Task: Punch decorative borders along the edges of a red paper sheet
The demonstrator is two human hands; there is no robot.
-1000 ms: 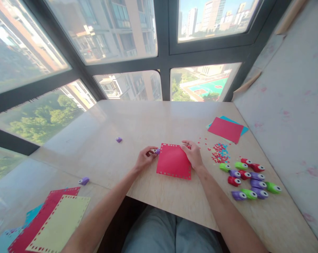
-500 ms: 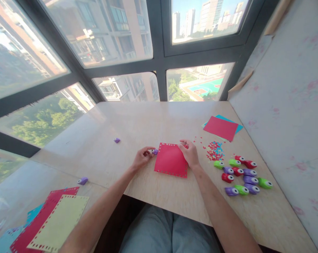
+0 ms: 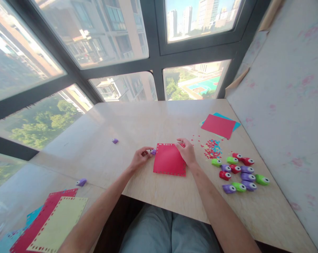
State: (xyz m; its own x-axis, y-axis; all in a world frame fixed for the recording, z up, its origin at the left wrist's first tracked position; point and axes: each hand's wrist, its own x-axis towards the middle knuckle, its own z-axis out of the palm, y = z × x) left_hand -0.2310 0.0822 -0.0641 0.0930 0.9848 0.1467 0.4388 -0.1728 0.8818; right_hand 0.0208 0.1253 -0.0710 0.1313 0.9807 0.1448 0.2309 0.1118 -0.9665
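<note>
A red sheet of paper [image 3: 169,160] lies on the table in front of me, with small punched holes along its top, left and bottom edges. My left hand [image 3: 141,157] is closed around a small purple-and-white craft punch [image 3: 153,151], which sits at the sheet's upper left edge. My right hand [image 3: 186,151] is closed at the sheet's upper right corner, its fingers and thumb gripping the paper there. That corner is partly hidden by the hand, and a bit of red shows between the fingers.
Right of the sheet lie red and blue confetti [image 3: 213,149], several craft punches [image 3: 247,176] and stacked coloured paper [image 3: 219,125]. On the left are two purple punches [image 3: 115,141] and punched sheets [image 3: 59,221]. Windows [image 3: 122,86] and a wall [image 3: 285,116] border the table.
The whole view has shifted slightly as my head moved. Both hands keep the same hold on the punch and the sheet, with hardly any visible movement.
</note>
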